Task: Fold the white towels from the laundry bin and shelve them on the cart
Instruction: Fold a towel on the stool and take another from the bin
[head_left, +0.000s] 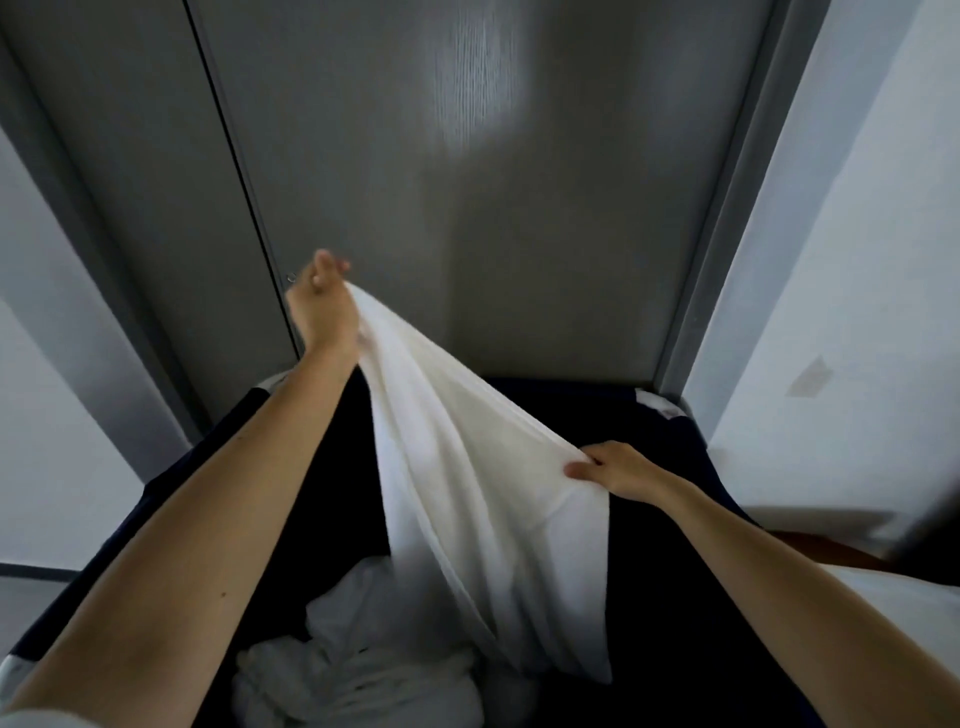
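A white towel (467, 467) hangs stretched over the dark laundry bin (691, 447). My left hand (322, 306) is raised high and grips the towel's top corner. Lower and to the right, my right hand (613, 467) pinches the towel's edge with thumb on top. The towel's lower end drapes down into the bin. Crumpled white towels (353, 670) lie at the bottom of the bin, below my left forearm.
A grey cabinet door (467, 182) stands directly behind the bin, with a vertical seam at its left. Pale walls flank both sides. A white surface (893, 613) shows at the lower right beside the bin.
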